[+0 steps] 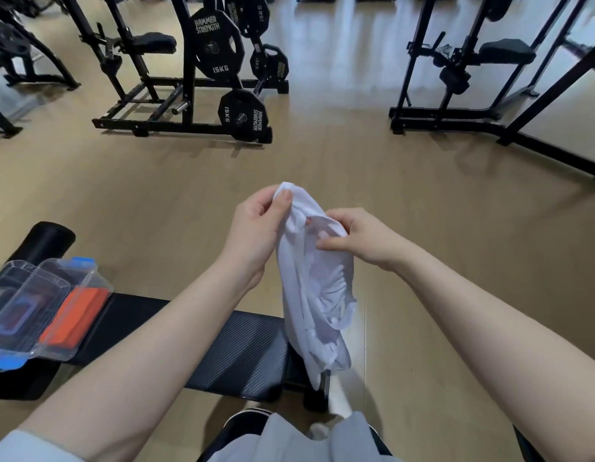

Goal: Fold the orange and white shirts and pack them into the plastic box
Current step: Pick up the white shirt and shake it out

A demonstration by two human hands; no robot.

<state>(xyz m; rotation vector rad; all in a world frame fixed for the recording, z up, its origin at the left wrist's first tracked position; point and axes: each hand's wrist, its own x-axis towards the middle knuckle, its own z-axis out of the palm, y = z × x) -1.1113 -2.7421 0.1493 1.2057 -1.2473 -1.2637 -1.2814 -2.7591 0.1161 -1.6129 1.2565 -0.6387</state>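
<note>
A white shirt hangs bunched in the air in front of me, its lower end dangling past the bench's right end. My left hand pinches its top edge between thumb and fingers. My right hand grips the cloth just to the right, near the collar opening. The folded orange shirt lies inside the clear plastic box at the left, on the bench. The box's clear lid with blue clips rests beside it.
A black padded bench runs from left to centre below my arms, with a black roller pad at its far left. Weight machines with black plates stand on the wooden floor behind. My knees and shoes show at the bottom.
</note>
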